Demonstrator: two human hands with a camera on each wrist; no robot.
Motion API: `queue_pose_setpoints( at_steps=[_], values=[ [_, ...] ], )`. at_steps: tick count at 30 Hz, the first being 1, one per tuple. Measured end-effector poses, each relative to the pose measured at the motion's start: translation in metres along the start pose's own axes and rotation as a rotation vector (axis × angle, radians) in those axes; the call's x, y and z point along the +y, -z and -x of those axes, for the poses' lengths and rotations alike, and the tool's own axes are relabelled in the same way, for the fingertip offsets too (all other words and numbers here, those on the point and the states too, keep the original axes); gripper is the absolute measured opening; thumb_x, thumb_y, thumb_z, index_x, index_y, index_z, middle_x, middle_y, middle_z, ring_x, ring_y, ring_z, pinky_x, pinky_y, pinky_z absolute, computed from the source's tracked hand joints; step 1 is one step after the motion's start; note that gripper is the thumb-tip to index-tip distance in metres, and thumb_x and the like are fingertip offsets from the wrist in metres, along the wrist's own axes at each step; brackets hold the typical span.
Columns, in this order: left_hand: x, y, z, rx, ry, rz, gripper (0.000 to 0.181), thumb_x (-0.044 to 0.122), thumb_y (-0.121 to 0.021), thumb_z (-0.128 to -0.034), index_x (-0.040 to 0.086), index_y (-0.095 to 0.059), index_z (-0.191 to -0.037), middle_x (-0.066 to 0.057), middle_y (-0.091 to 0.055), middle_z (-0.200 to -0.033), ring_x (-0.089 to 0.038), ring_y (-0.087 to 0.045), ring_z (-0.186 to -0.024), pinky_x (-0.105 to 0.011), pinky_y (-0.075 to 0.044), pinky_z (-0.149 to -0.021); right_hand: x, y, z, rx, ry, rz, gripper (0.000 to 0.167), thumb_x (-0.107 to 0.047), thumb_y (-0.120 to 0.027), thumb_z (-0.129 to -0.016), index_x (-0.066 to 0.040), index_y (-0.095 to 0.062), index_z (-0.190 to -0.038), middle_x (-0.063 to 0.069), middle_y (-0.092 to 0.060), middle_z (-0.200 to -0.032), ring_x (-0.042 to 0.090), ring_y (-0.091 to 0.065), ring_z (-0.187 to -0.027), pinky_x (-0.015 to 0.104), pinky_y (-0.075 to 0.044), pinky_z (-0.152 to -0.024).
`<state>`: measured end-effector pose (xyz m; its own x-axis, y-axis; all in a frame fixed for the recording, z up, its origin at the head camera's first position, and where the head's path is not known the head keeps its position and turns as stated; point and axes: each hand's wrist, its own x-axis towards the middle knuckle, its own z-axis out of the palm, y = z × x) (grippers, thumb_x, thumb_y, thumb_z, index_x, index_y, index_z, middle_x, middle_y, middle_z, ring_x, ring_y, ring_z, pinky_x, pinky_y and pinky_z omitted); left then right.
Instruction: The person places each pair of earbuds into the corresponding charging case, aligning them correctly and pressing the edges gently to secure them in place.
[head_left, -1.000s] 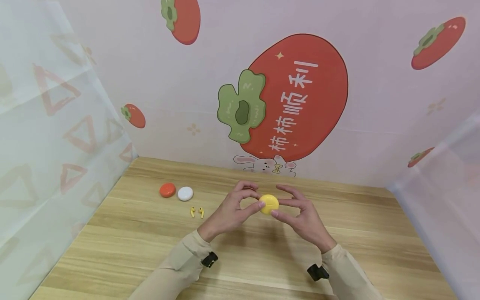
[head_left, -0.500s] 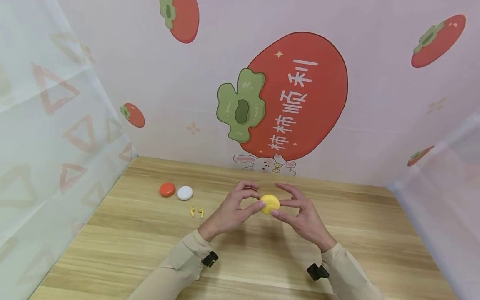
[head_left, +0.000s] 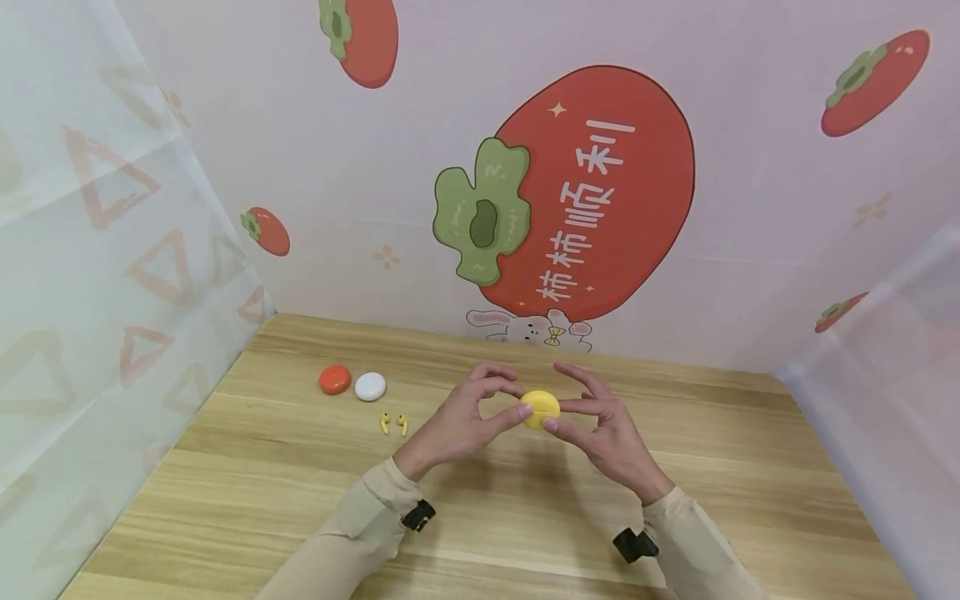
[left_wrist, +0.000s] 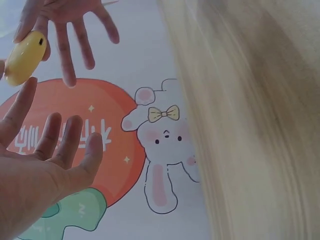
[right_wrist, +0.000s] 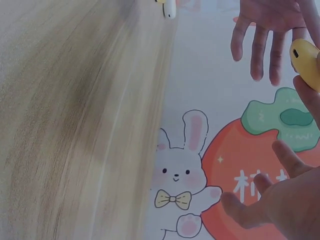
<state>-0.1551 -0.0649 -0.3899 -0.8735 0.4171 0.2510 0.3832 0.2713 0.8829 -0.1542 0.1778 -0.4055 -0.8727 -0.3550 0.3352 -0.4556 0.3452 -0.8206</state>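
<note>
A round, glossy yellow earbud charging case (head_left: 542,408) is held in the air over the table, its lid seam facing the head camera. My left hand (head_left: 467,423) pinches its left side between thumb and index finger. On the other side, my right hand (head_left: 611,437) grips it with the thumb at the lower front and a finger at the right edge. Both wrist views show the remaining fingers spread away from the case. A small dark port is visible on the yellow case (left_wrist: 25,59) in the left wrist view. Two yellow earbuds (head_left: 402,424) lie on the table left of my left hand.
A red rounded case (head_left: 334,380) and a white one (head_left: 370,387) sit side by side at the back left of the wooden table (head_left: 720,467). Behind it rises a wall covering (head_left: 360,167) printed with persimmons and a rabbit. Side panels border both ends.
Both hands keep hold of the yellow case, which has drifted very slightly to the right. Its lid looks closed in every head frame. The earbuds and other cases stay where they were.
</note>
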Motion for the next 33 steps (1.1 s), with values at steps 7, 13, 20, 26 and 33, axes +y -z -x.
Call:
queue_pose_setpoints(
  at_steps=[7, 13, 20, 26, 33],
  values=[
    [0.0025, 0.0012, -0.0045, 0.017, 0.007, -0.02, 0.026, 0.036, -0.073, -0.0937, 0.017, -0.077, -0.111, 0.0, -0.053, -0.133, -0.021, -0.048, -0.129, -0.053, -0.039, -0.107, 0.0003, -0.0003, 0.0004, 0.001, 0.003, 0.004, 0.02, -0.015, -0.081, -0.088, -0.018, -0.081, -0.108, -0.001, -0.046, -0.151, 0.029, -0.031, -0.145, 0.071, -0.024, -0.108],
    [0.0053, 0.0005, -0.0059, 0.024, -0.028, -0.027, 0.021, 0.032, -0.075, -0.0931, 0.015, -0.078, -0.105, -0.004, -0.053, -0.132, -0.023, -0.049, -0.129, -0.053, -0.042, -0.103, -0.0026, -0.0004, 0.0, -0.005, -0.003, 0.013, 0.022, -0.016, -0.081, -0.087, -0.017, -0.081, -0.109, -0.001, -0.045, -0.152, 0.031, -0.032, -0.144, 0.071, -0.024, -0.108],
    [0.0068, 0.0001, -0.0065, 0.031, -0.028, -0.017, 0.02, 0.03, -0.075, -0.0934, 0.012, -0.078, -0.102, -0.005, -0.053, -0.133, -0.023, -0.048, -0.128, -0.051, -0.043, -0.102, -0.003, -0.0002, -0.0003, -0.006, -0.002, 0.026, 0.021, -0.016, -0.082, -0.087, -0.017, -0.081, -0.108, -0.001, -0.045, -0.152, 0.032, -0.033, -0.144, 0.07, -0.024, -0.109],
    [0.0076, 0.0001, -0.0076, 0.04, 0.002, -0.025, 0.021, 0.033, -0.073, -0.0948, 0.013, -0.08, -0.1, -0.005, -0.053, -0.134, -0.022, -0.048, -0.128, -0.05, -0.042, -0.102, -0.0028, -0.0002, 0.0003, -0.008, 0.007, 0.031, 0.022, -0.015, -0.083, -0.085, -0.016, -0.082, -0.107, -0.001, -0.045, -0.153, 0.032, -0.03, -0.145, 0.071, -0.022, -0.109],
    [0.01, -0.0004, -0.0088, 0.056, 0.044, -0.047, 0.027, 0.037, -0.067, -0.098, 0.013, -0.08, -0.098, -0.006, -0.054, -0.135, -0.027, -0.049, -0.129, -0.055, -0.042, -0.103, -0.0049, -0.0008, 0.0, -0.003, 0.021, 0.035, 0.023, -0.013, -0.085, -0.083, -0.012, -0.082, -0.105, 0.001, -0.045, -0.152, 0.031, -0.029, -0.145, 0.071, -0.023, -0.109]
  ],
)
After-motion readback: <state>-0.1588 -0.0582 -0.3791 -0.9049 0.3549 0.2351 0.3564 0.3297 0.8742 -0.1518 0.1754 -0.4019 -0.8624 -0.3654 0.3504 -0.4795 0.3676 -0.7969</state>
